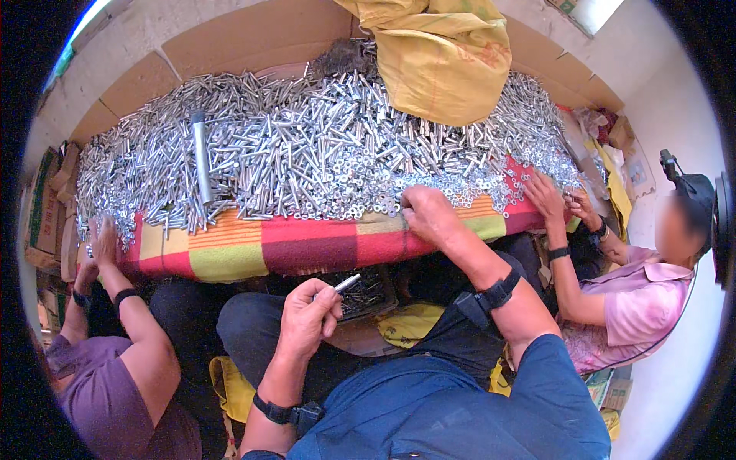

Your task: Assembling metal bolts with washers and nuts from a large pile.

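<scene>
— Left hand (308, 316), what of it?
— Closed round a small silver bolt (346, 283), pinched between thumb and fingertips, tip pointing up and right. Hovered over the lap, near side of the blanket's edge, just above a dark tray of finished pieces (366, 295).

— And the right hand (429, 215)?
— Reached far forward, knuckles up, fingers curled down into the near edge of the heap of bolts and washers (322, 149). Pressed among loose washers; couldn't tell whether anything was actually gripped.

— Where did that heap lie?
— Spread across a checked blanket (261, 247) of red, yellow and green, from left to right, thickest toward the far side. Bordered by cardboard sheets (253, 34) at the far edge.

— Anything else on the pile?
— One long grey tube (202, 157) lying on the left part, nearly upright in the view. Yellow sack (445, 61) slumped over the far right part.

— Others about?
— Two. On the left, a person in a purple top (100, 399), hand (103, 241) resting at the heap's left end. On the right, a person in a pink top (636, 307), both hands (563, 201) at the pile's right end.
</scene>
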Demonstrator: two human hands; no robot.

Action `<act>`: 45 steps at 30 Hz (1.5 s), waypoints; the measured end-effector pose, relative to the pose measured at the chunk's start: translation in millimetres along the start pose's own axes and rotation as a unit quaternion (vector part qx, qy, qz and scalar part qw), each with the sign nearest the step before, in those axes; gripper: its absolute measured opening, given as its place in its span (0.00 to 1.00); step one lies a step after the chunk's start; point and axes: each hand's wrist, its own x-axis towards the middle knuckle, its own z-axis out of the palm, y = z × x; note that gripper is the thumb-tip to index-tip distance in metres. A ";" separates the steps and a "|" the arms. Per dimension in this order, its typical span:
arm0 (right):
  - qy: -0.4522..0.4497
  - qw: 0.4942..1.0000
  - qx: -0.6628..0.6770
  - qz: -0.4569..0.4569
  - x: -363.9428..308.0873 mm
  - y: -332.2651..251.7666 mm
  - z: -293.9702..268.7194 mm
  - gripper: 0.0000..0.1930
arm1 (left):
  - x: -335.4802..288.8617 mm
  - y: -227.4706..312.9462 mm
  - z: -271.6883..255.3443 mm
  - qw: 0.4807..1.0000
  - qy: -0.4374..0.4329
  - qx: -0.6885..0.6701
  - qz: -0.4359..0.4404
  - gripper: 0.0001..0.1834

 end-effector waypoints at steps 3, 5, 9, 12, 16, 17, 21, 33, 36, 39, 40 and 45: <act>-0.025 0.999 -0.009 -0.032 0.7 -1.7 -3.4 0.04 | 0.5 -0.9 0.3 1.000 -0.003 -0.003 0.001 0.13; -0.025 0.996 0.057 -0.063 -1.0 -3.5 -3.1 0.04 | 0.1 -0.7 0.9 1.000 -0.001 -0.005 0.008 0.12; 0.013 0.995 0.078 -0.057 -3.8 -4.8 -0.9 0.05 | 1.0 -0.2 1.9 1.000 -0.006 -0.007 0.015 0.12; 0.016 0.993 0.110 -0.026 -8.9 -18.7 -6.6 0.09 | -0.1 0.9 1.2 1.000 -0.007 -0.017 0.008 0.12; -0.072 0.922 0.365 0.108 -19.3 -89.2 -43.4 0.06 | -1.2 0.2 0.1 1.000 0.010 -0.026 0.011 0.12; -0.146 0.856 0.458 0.187 -22.7 -101.4 -48.3 0.06 | -0.5 0.9 1.4 0.999 0.011 -0.032 0.014 0.12; -0.179 0.769 0.589 0.174 -36.4 -118.5 -37.0 0.06 | -0.1 1.7 1.7 0.999 0.014 -0.044 0.020 0.14; -0.176 0.715 0.644 0.208 -46.1 -126.0 -13.0 0.05 | -2.4 4.0 0.5 0.999 0.005 -0.053 0.008 0.12; -0.184 0.652 0.701 0.222 -47.6 -124.5 -5.8 0.08 | -2.0 0.4 -1.9 0.998 0.004 -0.059 0.020 0.12; -0.197 0.612 0.726 0.245 -48.6 -125.0 -0.3 0.07 | -3.2 -0.7 -3.7 0.997 0.006 -0.066 0.026 0.12; -0.193 0.580 0.744 0.270 -50.3 -125.6 2.9 0.07 | -2.0 -0.7 -3.3 0.997 0.005 -0.067 0.027 0.12; -0.185 0.549 0.759 0.297 -52.8 -132.2 -0.1 0.07 | 0.1 1.1 -2.7 0.997 0.013 -0.077 0.027 0.12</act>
